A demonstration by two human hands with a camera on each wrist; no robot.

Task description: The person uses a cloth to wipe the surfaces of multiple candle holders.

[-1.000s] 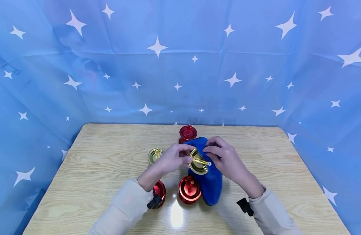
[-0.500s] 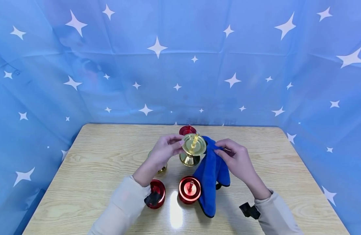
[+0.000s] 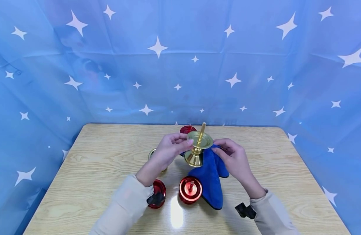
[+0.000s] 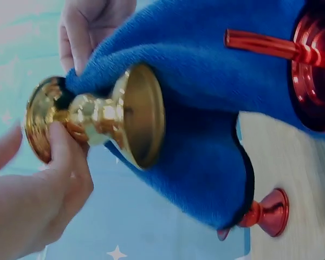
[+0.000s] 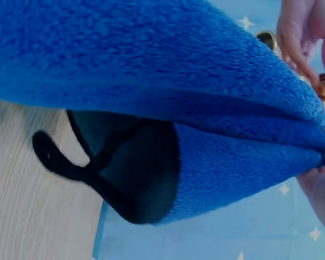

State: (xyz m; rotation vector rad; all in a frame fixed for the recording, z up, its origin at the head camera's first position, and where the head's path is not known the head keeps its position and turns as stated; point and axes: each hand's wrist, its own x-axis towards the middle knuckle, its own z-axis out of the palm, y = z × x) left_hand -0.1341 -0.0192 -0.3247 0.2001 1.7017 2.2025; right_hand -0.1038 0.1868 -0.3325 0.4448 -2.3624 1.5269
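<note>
My left hand point(image 3: 171, 149) grips a gold candle holder point(image 3: 195, 158) by the side of its upper dish, thumb on the rim. The holder is up off the table, its spike leaning slightly right. In the left wrist view, its flared hollow foot point(image 4: 143, 116) faces right. My right hand point(image 3: 233, 158) pinches a blue plush cloth point(image 3: 212, 186) near its upper end, close beside the dish's right rim. The cloth hangs down in folds behind and right of the holder. In the right wrist view, the cloth's dark edging and a black loop point(image 5: 59, 162) show.
One red candle holder point(image 3: 190, 190) stands in front, touching or overlapped by the cloth. Another red holder point(image 3: 158, 189) is partly behind the left cuff, and a third red holder point(image 3: 186, 129) stands at the back. A second gold holder point(image 3: 151, 153) is mostly hidden by the left hand.
The gold candle holder was tipped rightward against the cloth, swung more upright and left, then shifted back right beside the cloth. The right hand moved slightly right; the cloth's hanging end swung.
</note>
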